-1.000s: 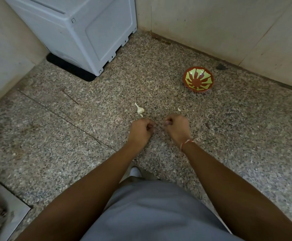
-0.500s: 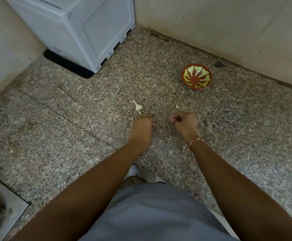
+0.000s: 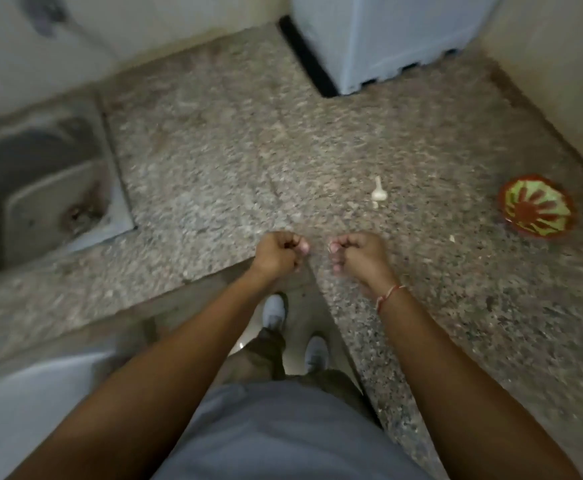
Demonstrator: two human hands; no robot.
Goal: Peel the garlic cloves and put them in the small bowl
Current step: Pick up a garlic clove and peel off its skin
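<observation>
- Head view: the picture is smeared, so fine detail is hard to read.
- The left hand (image 3: 280, 251) is curled into a fist over the near edge of the speckled stone counter (image 3: 234, 161); whether its grip holds anything I cannot tell.
- The right hand (image 3: 358, 252) is just beside it, apart from it, with the fingers curled in and the thumb meeting the fingertips; something pale may sit in that pinch, but the blur hides whether the grip is clamped on a clove.
- A red thread (image 3: 389, 295) circles the right wrist.
- The garlic bulb (image 3: 378, 192) lies on the counter beyond the right hand, apart from both hands, with a small pale piece touching its near side.
- The small bowl (image 3: 537, 209), red with green pattern, stands on the counter far to the right, well apart from the bulb.
- A tiny pale scrap (image 3: 452, 239) lies between the right hand and the bowl.
- A steel sink (image 3: 40, 188) is set into the counter at the left.
- A pale grey appliance (image 3: 387, 39) stands at the back of the counter.
- White shoes (image 3: 275, 311) show on the floor below.
</observation>
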